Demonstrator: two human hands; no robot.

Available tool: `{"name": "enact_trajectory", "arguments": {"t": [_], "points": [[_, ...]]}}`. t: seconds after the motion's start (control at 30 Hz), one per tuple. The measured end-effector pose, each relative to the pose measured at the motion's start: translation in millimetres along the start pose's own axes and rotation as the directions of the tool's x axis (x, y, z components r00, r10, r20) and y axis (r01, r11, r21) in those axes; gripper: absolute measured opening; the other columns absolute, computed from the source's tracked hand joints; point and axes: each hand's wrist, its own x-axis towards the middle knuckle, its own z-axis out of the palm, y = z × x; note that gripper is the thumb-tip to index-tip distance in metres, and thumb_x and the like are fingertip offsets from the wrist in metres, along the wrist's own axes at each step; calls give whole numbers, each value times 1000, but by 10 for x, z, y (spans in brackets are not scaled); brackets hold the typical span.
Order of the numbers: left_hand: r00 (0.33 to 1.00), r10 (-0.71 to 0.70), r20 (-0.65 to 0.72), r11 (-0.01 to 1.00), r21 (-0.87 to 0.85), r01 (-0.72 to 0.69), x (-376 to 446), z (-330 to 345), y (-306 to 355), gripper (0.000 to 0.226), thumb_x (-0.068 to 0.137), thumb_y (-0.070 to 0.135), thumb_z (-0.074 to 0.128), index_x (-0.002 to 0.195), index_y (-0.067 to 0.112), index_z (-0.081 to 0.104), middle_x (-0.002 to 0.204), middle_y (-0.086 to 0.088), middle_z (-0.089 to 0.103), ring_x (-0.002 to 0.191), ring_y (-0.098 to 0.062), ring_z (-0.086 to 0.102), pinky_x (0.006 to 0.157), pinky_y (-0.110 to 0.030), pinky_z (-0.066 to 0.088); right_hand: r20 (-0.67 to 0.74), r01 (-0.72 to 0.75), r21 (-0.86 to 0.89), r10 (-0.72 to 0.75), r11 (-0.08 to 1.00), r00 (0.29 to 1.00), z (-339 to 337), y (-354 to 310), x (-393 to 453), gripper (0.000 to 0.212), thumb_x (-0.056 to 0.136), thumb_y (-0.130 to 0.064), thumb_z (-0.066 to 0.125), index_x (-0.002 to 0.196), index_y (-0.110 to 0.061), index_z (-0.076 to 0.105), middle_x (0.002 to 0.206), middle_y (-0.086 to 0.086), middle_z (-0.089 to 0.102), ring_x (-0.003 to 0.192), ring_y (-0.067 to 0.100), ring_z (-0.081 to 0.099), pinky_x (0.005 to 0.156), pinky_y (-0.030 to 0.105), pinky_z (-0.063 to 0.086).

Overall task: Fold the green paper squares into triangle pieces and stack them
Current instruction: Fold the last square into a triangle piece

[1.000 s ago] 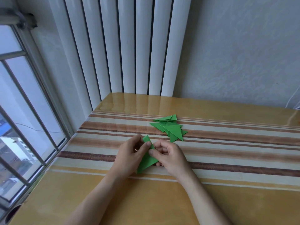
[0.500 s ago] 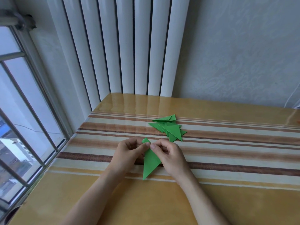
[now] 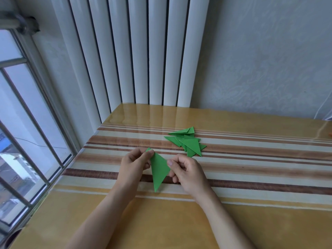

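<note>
We hold a folded green triangle (image 3: pixel 159 170) over the striped bench (image 3: pixel 251 169)

Our left hand (image 3: pixel 133 164) pinches the triangle's top corner between thumb and fingers, while our right hand (image 3: pixel 186 170) grips its right edge with curled fingers; the long point hangs down toward us. Beyond our right hand, a loose pile of green triangle pieces (image 3: pixel 186 142) lies overlapping on the bench, apart from the held piece. We see no container here: the pile sits straight on the bench, below the white radiator (image 3: pixel 143 51)
</note>
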Motion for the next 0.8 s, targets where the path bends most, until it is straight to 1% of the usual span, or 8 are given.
{"name": "enact_trajectory", "arguments": {"t": [0.13,0.2,0.3,0.4,0.53,0.6,0.7,0.8], "points": [[1000,-15,12,1000,-25,15,-1,12,-15,25,98,12,68,74,15,69,68,2,60,60,-5,54,72,-24,48,-16,28,-12,-28,1000,999,-2,-11,-10,20,104,-25,63,86,-20,71,67,-4,68,61,9,63,64,32,54],[996,-14,91,1000,-26,16,-6,6,-14,21,98,13,69,77,12,69,70,1,61,62,-5,56,71,-22,49,-39,71,-20,-72,997,997,-4,-4,-1,20,102,-28,64,84,-22,69,71,-4,65,67,12,61,66,39,51],[978,8,207,999,47,-18,-44,34,-35,15,98,14,70,84,8,72,74,-2,67,66,-7,61,68,-21,52,-44,123,7,-123,992,991,12,-5,14,19,98,-35,62,85,-22,69,76,-8,62,73,12,55,68,39,45],[983,113,142,975,177,-137,-36,47,-87,15,93,15,77,95,4,67,80,-6,68,72,-12,63,69,-29,55,-55,170,-23,-171,985,984,16,9,15,18,99,-32,63,85,-23,68,75,-7,61,71,14,53,66,43,44],[960,275,57,903,328,-278,-6,6,-98,26,85,18,85,82,11,60,70,8,56,67,-9,51,63,-22,43,-69,200,-68,-205,977,976,23,26,16,18,101,-26,63,84,-23,67,73,-3,58,67,11,50,62,42,42],[965,256,58,902,345,-260,-6,13,-101,19,86,22,85,80,17,68,70,10,65,68,-9,58,66,-25,48,-72,205,-62,-209,977,975,31,29,20,17,101,-26,63,86,-23,68,74,-3,60,68,16,52,63,43,43],[977,202,72,928,305,-215,-2,10,-112,11,85,26,85,88,20,76,82,1,76,77,-21,69,73,-34,57,-83,204,-33,-206,978,975,33,32,30,14,100,-31,63,90,-24,71,79,3,64,76,28,58,68,51,47],[987,135,93,973,176,-149,-24,14,-84,15,85,24,83,93,11,79,83,-5,77,73,-12,68,66,-22,53,-83,206,-17,-207,978,975,36,32,35,17,99,-36,61,93,-25,71,83,3,67,79,30,61,70,56,50]]}}
